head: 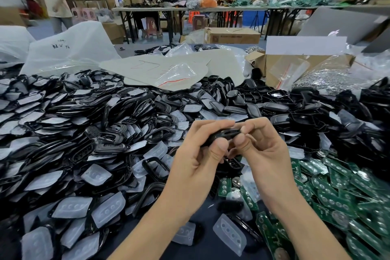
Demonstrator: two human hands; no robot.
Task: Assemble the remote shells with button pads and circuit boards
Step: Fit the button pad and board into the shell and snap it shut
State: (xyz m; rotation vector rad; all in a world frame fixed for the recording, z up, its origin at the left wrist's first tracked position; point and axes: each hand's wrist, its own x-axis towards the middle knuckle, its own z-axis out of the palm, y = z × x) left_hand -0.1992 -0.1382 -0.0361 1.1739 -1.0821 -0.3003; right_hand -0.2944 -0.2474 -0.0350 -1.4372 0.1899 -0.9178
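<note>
Dark table (207,248), black shells (109,139), clear button pads (69,207), green circuit boards (337,202)

Bright, even indoor light leaves only soft shadows. Glare glints off the black shells (109,139) and plastic bags (69,53). Edges bow and blur from wide-angle distortion; the background is soft.

Glossy black plastic shells (109,139), translucent matt rubbery pads (96,174), green circuit boards (337,202).
</note>
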